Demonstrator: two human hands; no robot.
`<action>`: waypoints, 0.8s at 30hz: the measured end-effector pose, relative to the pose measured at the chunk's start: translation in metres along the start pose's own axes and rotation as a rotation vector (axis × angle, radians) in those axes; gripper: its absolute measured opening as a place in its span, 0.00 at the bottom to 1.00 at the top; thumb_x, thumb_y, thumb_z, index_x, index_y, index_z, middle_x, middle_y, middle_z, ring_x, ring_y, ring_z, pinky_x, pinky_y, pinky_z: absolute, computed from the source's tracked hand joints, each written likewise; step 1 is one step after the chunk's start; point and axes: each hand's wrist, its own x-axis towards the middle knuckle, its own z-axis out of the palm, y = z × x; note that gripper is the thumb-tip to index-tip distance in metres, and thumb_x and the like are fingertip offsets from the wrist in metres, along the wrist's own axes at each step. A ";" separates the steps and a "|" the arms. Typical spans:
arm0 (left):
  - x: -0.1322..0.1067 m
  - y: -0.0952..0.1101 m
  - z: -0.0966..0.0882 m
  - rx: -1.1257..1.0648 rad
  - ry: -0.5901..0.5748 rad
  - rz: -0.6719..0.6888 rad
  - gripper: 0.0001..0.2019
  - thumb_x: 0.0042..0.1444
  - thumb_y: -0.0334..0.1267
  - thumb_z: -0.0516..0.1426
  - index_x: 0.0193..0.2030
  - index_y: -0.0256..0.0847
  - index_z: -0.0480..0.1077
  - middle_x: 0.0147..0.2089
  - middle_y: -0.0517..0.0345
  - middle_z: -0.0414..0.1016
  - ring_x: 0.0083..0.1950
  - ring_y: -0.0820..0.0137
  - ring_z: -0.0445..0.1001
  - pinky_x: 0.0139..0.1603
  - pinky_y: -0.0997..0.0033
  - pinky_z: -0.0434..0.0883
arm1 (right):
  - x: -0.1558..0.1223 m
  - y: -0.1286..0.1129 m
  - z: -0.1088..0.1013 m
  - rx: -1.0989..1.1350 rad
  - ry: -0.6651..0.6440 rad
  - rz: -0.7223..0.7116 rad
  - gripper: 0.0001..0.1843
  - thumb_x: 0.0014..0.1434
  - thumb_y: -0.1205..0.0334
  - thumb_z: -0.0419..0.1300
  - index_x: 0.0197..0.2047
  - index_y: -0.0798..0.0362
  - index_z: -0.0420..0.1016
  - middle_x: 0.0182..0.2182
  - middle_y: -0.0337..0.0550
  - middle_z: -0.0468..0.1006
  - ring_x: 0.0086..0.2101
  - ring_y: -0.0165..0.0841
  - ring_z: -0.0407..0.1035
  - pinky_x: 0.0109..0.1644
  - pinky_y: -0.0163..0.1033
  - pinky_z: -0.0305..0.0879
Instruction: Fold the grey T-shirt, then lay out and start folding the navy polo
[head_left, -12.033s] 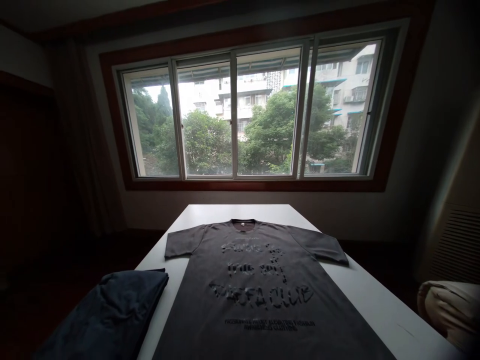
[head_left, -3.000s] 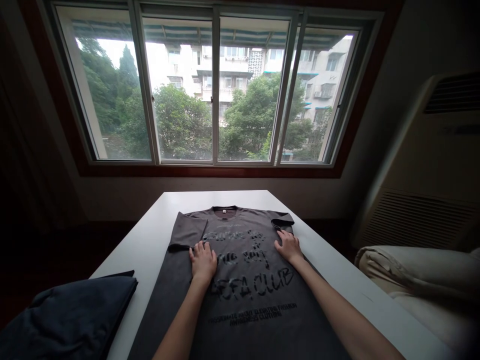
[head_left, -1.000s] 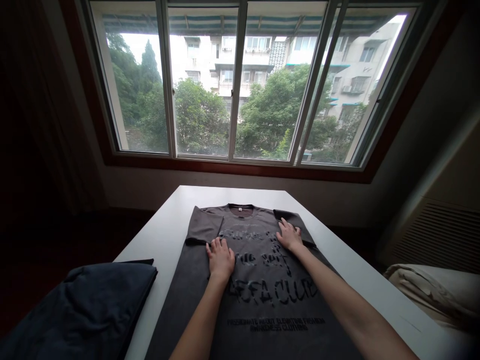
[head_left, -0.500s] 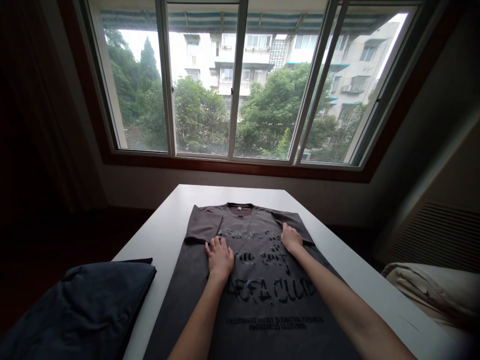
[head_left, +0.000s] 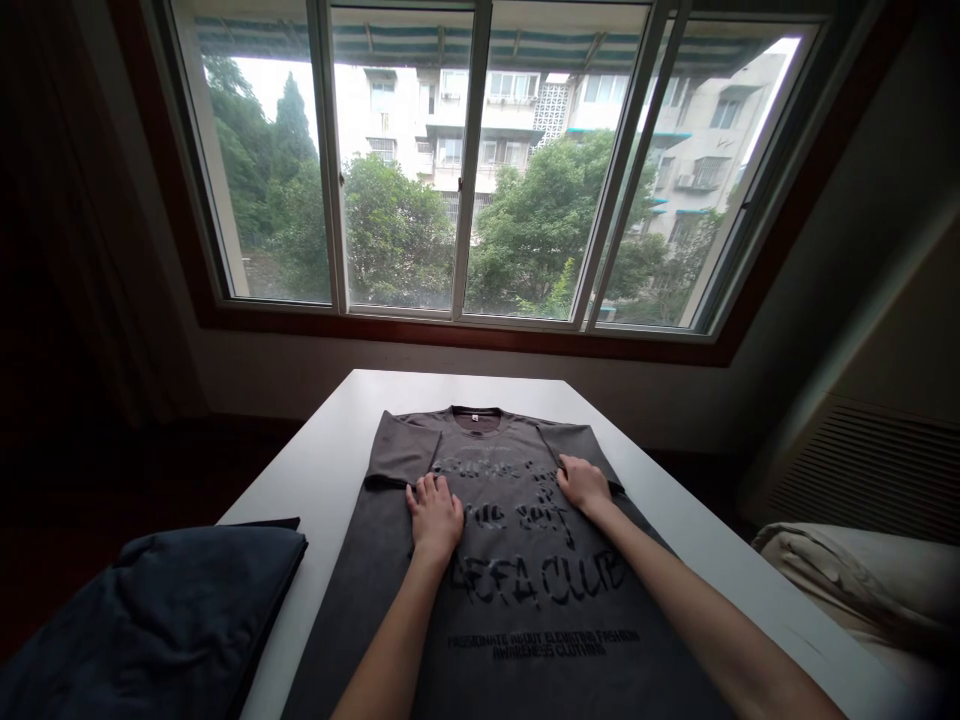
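A dark grey T-shirt (head_left: 510,620) lies spread out, front up, its collar toward the window and black lettering across the chest. Both short sleeves are folded inward over the front. My left hand (head_left: 436,515) rests on the shirt with fingers spread, just below the left sleeve (head_left: 401,450). On the other side, my right hand (head_left: 585,487) lies at the lower edge of the right sleeve (head_left: 577,440), fingers stretched out toward the left; its fingertips touch the fabric. The shirt's hem runs out of view at the bottom.
The shirt lies on a white table (head_left: 300,450). Folded dark navy fabric (head_left: 165,610) sits at the left edge. Beige folded cloth (head_left: 840,570) is at the right. Beyond the table stands a wide window (head_left: 457,200) above a low wall.
My right hand has turned, its fingers now pointing more to the left across the sleeve edge. The left hand stays in place on the shirt. The view has shifted slightly.
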 end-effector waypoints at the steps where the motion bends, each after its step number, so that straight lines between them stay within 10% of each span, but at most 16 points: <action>1: 0.000 0.000 0.001 -0.001 0.001 0.002 0.18 0.62 0.37 0.50 0.56 0.35 0.68 0.61 0.42 0.65 0.64 0.54 0.59 0.67 0.45 0.51 | -0.004 0.000 0.001 -0.004 0.004 -0.003 0.21 0.60 0.61 0.48 0.53 0.55 0.73 0.46 0.56 0.76 0.48 0.46 0.68 0.54 0.51 0.62; 24: 0.000 0.001 0.002 0.011 0.004 0.003 0.18 0.62 0.36 0.49 0.57 0.36 0.68 0.62 0.43 0.66 0.64 0.55 0.60 0.67 0.47 0.51 | -0.048 -0.010 -0.010 -0.075 -0.190 0.127 0.34 0.65 0.52 0.43 0.70 0.58 0.53 0.69 0.50 0.52 0.68 0.40 0.46 0.70 0.52 0.42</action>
